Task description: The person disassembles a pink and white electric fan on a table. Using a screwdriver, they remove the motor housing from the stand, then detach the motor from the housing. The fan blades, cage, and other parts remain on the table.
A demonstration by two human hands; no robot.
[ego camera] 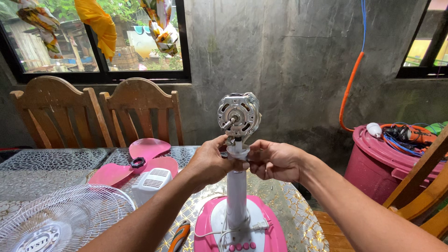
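Motor (238, 114) just above both hands' grip

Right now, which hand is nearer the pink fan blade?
Left. The left hand grips the fan neck beside the pink fan blade; the right hand is on the far side.

Shiny bare-metal fan motor (238, 114) tops a glossy white plastic stand (236, 191).

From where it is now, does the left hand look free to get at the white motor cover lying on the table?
Probably yes. The left hand grips the fan neck under the bare motor; the white motor cover lies just below and left of it on the table, with nothing between. It would have to release its grip first.
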